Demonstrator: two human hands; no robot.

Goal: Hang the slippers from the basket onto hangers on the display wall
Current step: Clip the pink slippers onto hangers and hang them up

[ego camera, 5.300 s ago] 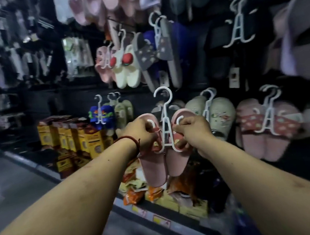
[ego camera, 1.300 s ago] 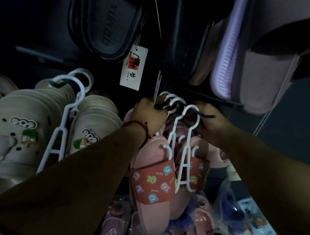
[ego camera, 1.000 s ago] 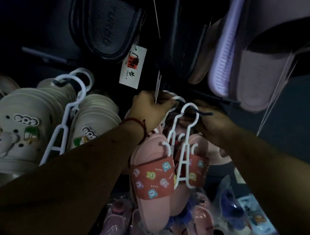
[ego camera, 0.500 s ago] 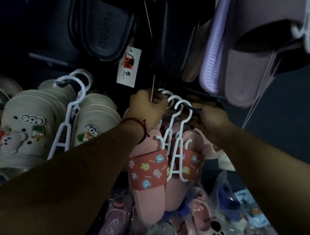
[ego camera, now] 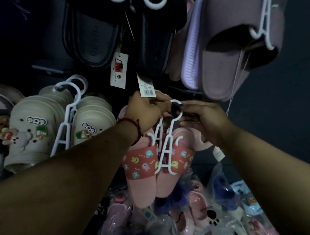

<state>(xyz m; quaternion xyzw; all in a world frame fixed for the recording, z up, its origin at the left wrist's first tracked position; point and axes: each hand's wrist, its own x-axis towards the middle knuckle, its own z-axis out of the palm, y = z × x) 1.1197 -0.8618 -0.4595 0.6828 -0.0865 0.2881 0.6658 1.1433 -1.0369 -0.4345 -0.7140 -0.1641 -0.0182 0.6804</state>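
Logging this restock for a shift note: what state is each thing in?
Hanger, loaded, held up by its hook.
Left hand, pinching the hook.
Right hand, pinching the same hook.
Pink slippers, hooked on hanger.
Black slippers, hanging.
Lilac slipper, hanging.
Clogs, hanging.
Bagged slippers, wrapped, unhung.

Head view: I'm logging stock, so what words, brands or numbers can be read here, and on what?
"Cute": on the printed strap of the pink slippers.
"ooo" or "coc", unclear which: charm on the cream clogs.
Hang tag: red mark and black characters, too blurred to read.
Barcode tag: digits too small.
Black slipper: embossing too blurred.
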